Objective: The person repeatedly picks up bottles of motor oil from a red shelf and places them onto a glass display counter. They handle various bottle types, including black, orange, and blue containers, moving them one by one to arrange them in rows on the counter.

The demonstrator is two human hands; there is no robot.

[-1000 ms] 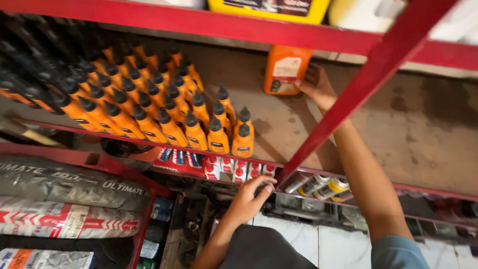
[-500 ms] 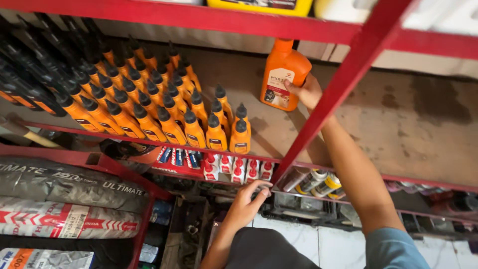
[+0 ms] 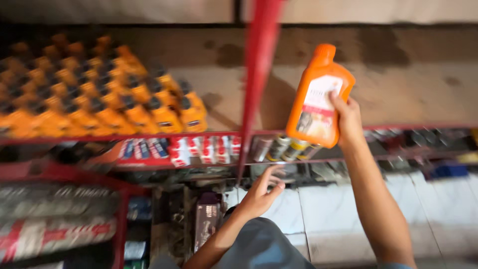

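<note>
An orange plastic bottle (image 3: 320, 97) with a pale label is held up in the air by the person's right hand (image 3: 348, 117), just right of a red upright post (image 3: 256, 84) of a shelving rack. The hand's grip is closed around the bottle's lower right edge, fingers wrapped over the side, with the cap pointing up and the bottle tilted a little.

The left hand (image 3: 261, 192) hangs lower, below and slightly right of the post's foot, fingers loosely spread and holding nothing, close to the red shelf edge (image 3: 199, 134).

The grasp takes only one edge of the bottle, so the bottle could twist or slip from the fingers; it also hangs near the post and could knock against it.

Left of the post, the shelf carries many small orange bottles with black caps (image 3: 99, 99), packed in tight rows. Below the shelf edge, a row of small red and white packets (image 3: 189, 149) lines the lower level. Just right of the post, some cans (image 3: 289, 148) lie on their sides. Far left and lower, wrapped tyres (image 3: 55, 219) are stacked. The picture is blurred throughout.
</note>
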